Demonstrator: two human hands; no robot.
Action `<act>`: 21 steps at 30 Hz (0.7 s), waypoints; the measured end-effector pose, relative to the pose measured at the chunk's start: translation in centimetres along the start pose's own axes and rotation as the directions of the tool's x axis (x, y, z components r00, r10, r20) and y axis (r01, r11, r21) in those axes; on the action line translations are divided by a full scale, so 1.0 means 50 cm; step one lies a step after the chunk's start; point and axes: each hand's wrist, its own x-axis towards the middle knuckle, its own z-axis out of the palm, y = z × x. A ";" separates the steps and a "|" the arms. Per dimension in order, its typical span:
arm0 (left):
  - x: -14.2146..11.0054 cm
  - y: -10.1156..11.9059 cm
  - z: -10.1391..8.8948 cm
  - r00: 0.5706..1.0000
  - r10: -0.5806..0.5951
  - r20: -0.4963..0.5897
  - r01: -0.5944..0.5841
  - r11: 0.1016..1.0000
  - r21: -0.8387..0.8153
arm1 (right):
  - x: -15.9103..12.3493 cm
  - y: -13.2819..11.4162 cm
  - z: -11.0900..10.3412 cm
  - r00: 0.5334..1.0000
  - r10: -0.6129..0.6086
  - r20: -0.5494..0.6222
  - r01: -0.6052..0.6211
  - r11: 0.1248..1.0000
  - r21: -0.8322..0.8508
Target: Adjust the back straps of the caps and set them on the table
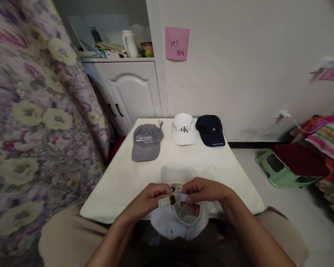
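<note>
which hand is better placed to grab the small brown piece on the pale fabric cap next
The left grip, probably: it is right beside the small brown piece, while the right grip is a little farther off, on the right side of the pale fabric cap.

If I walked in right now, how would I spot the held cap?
Find the cream-topped table. At its near edge, the left hand and right hand hold a pale cap. Its brim points toward the wall, unlike those of the gray cap, white cap and navy cap.
</note>
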 end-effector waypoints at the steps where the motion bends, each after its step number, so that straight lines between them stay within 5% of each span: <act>1: 0.000 -0.002 0.000 1.000 -0.004 0.008 0.004 1.000 0.004 | 0.001 0.002 0.001 1.000 0.003 0.003 -0.003 1.000 0.000; 21: 0.003 0.007 0.015 0.998 0.031 0.053 -0.031 0.999 0.006 | 0.008 -0.003 0.019 0.995 -0.027 -0.094 0.019 0.996 -0.086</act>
